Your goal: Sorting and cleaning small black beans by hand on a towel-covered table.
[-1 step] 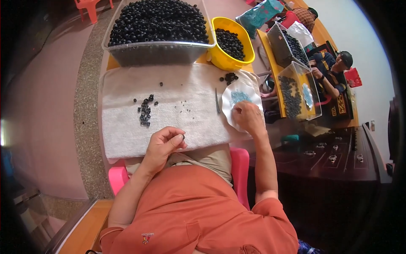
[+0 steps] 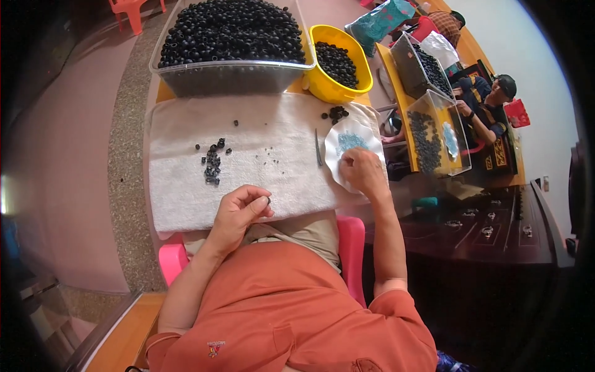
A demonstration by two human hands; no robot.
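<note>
Head view, wide fisheye, looks steeply down from above the person's shirt (image 2: 260,297), facing forward over the towel (image 2: 176,180), upright and unmirrored, with edges bending toward a dark rim. Left hand (image 2: 242,212) and right hand (image 2: 365,172) sit close, near mid-frame. Clear bin (image 2: 232,79) cuts off at the top; floor (image 2: 68,180) fills the left, co-worker (image 2: 483,118) smaller, farther off, upper right.
</note>
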